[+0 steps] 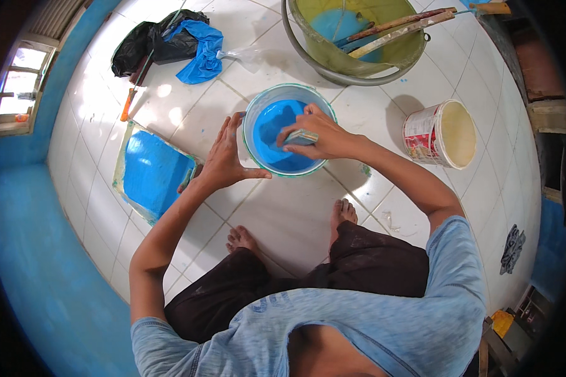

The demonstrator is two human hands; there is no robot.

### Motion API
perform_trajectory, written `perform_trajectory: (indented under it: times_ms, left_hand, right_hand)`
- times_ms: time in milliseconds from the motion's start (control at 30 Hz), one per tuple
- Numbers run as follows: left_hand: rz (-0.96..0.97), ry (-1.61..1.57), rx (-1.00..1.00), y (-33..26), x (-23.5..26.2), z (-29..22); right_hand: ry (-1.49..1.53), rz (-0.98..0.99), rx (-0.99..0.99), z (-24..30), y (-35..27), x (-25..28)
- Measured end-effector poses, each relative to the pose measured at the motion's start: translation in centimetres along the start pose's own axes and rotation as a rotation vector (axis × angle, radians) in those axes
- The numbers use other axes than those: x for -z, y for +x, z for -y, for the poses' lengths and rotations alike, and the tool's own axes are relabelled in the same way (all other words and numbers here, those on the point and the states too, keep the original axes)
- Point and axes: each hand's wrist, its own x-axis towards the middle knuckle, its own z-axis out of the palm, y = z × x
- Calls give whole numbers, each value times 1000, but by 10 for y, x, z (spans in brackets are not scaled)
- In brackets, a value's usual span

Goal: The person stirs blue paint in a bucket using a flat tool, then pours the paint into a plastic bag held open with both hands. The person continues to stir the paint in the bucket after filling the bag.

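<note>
A round white paint bucket (249,139) with bright blue paint (277,119) inside stands on the floor in front of me. My right hand (317,136) is over its right side, fingers closed round a paint-smeared stick (303,136) with a flat, squarish end. The stick's lower part is hidden by my hand. My left hand (225,154) lies along the bucket's left side with fingers and thumb spread, fingertips and thumb at the rim. Close by on the left is a paint tray (154,179) coated in blue, with a handled tool (185,179) at its right edge.
A large greenish tub (308,47) at the back holds paint-stained sticks (399,32). An open white tub (457,135) lies on its side at right. Black and blue plastic bags (170,47) and an orange-handled rod (128,103) are at back left. A blue wall (44,251) rises at left.
</note>
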Motion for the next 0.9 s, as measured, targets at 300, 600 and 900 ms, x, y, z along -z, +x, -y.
perform_trajectory:
  times_ms: [300,600,900]
  left_hand:
    - [0,42,71,-6,-3,5]
    - [8,51,32,-2,-3,7]
    - [6,-12,72,-5,-4,7]
  right_hand:
    - [-402,82,-56,1,-8,26]
    - [-15,-21,-59,4,2,0]
    - [-336,4,-29,4,-20,21]
